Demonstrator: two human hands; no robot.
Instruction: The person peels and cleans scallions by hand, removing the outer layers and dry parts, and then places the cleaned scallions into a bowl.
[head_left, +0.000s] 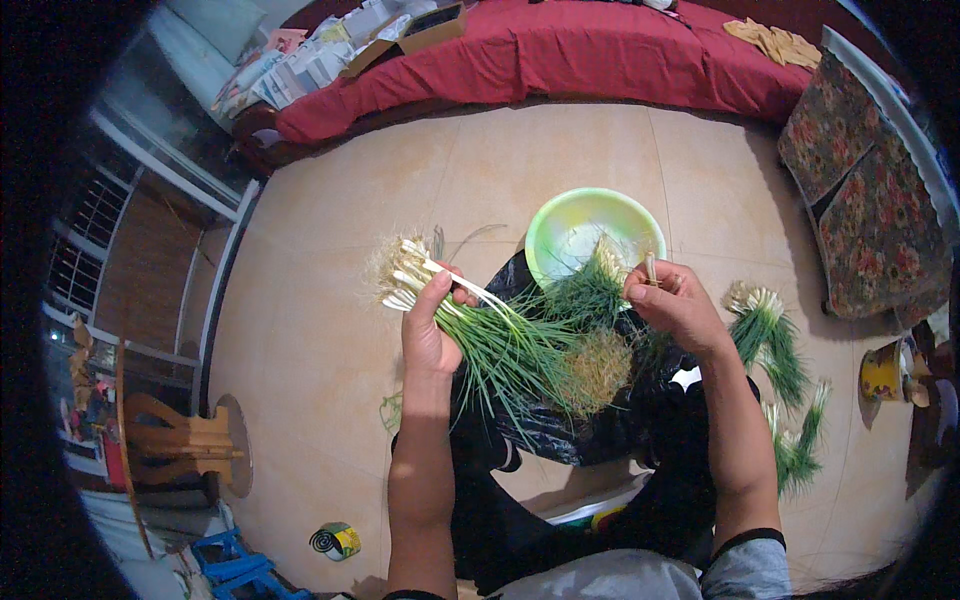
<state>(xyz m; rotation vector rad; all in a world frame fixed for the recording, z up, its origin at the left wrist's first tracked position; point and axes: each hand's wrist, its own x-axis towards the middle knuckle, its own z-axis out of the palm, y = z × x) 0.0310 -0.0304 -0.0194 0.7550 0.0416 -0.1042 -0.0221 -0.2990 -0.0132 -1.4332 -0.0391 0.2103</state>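
Observation:
My left hand (433, 319) grips a bunch of thin scallions (502, 345) below their white bulbs. The shaggy roots point up and left, and the green leaves fan out down to the right. Between the fingers of my right hand (671, 304) is a small pale stalk piece (650, 268); its exact kind is unclear. Under both hands a black plastic bag (555, 435) spreads over my lap. A heap of yellowish trimmings (598, 371) lies on it, partly behind the leaves. Another scallion bunch (589, 289) leans at the near rim of a light green basin (551, 214).
More scallion bunches (765, 330) lie on the tiled floor (337, 300) at my right. A yellow container (881, 373) stands farther right. On the left are a wooden stool (184, 439), a blue plastic stool (240, 566) and a small tin (336, 541). A red-covered bed (570, 56) spans the far side.

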